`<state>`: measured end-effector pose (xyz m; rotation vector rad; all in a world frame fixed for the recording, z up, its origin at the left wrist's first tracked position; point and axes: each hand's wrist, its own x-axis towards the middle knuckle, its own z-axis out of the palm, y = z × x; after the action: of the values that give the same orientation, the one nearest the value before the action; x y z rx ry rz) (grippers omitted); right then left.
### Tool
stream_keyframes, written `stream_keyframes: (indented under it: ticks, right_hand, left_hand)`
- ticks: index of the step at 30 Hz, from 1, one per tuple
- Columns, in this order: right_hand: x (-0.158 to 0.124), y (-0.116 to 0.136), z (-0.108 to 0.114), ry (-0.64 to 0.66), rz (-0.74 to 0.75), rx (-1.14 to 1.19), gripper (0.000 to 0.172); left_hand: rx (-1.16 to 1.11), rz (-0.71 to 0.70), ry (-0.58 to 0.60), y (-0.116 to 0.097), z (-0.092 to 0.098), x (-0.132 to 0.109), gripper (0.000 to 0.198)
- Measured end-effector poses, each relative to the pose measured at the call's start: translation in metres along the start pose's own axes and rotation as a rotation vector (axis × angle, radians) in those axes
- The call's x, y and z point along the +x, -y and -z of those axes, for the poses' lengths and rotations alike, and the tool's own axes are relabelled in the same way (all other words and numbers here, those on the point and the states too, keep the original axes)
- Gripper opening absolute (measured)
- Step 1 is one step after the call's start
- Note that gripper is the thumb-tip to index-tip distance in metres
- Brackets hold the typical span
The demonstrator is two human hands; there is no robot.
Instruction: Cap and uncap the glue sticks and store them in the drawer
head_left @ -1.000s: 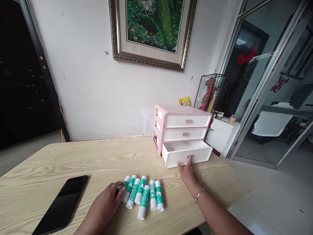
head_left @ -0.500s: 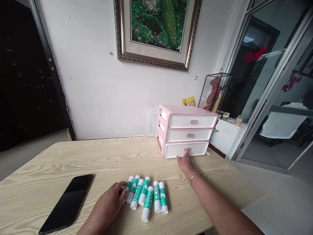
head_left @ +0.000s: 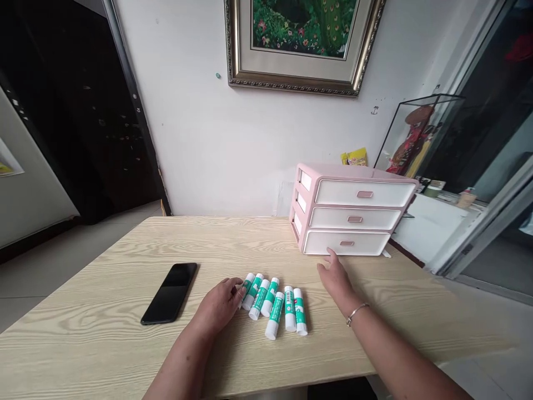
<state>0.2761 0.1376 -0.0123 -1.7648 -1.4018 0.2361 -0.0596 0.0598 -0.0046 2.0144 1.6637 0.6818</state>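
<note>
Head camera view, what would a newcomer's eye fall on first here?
Probably the pink-and-white three-drawer unit, standing at the back right of the wood-grain table. Next, the framed picture high on the wall, and seven green-and-white glue sticks beside the left hand.

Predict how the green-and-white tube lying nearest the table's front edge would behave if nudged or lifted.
The tube would probably roll if nudged sideways, since it looks round and lies on its side, though neighbouring tubes might stop it. Its straight, smooth sides suggest a stiff body. It looks small compared with the left hand, so it is likely light.
</note>
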Motion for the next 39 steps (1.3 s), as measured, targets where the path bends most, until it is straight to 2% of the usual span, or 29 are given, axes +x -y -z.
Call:
stream_keyframes:
  ticks: [3,8,12,16,19,23,27,30,33,36,39]
  right_hand:
    - [-0.021,0.031,-0.006,0.072,0.107,0.112,0.054]
    - [-0.035,0.086,-0.018,0.250,0.204,0.259,0.038]
    - [-0.047,0.110,-0.039,0.350,0.292,0.343,0.034]
    - [-0.054,0.102,-0.064,0.437,0.362,0.342,0.030]
    - [-0.052,0.088,-0.072,0.459,0.407,0.340,0.027]
    - [-0.047,0.077,-0.073,0.564,0.313,0.398,0.024]
    - [-0.045,0.079,-0.068,0.548,0.269,0.435,0.026]
    - [-0.049,0.088,-0.057,0.542,0.310,0.494,0.034]
    - [-0.054,0.098,-0.043,0.577,0.357,0.573,0.047]
    - [-0.059,0.103,-0.032,0.555,0.412,0.585,0.048]
    - [-0.061,0.103,-0.029,0.508,0.451,0.545,0.044]
  left_hand:
    - [0.018,0.013,-0.004,-0.001,0.000,-0.001,0.036]
    - [0.051,0.040,-0.022,-0.006,0.000,-0.004,0.042]
    - [0.093,0.072,-0.048,-0.011,0.001,-0.006,0.034]
    - [0.118,0.108,-0.073,-0.012,-0.001,-0.004,0.029]
    - [0.127,0.146,-0.095,-0.012,-0.003,0.000,0.025]
    - [0.110,0.191,-0.113,-0.012,-0.003,0.003,0.026]
    - [0.018,0.187,-0.130,-0.015,0.005,0.000,0.042]
    - [-0.239,0.114,-0.119,-0.021,0.011,-0.006,0.051]
    - [-0.462,0.028,-0.071,-0.030,0.012,-0.009,0.048]
    - [-0.497,-0.057,-0.019,-0.037,0.006,-0.006,0.045]
    - [-0.416,-0.146,0.003,-0.043,-0.002,-0.005,0.041]
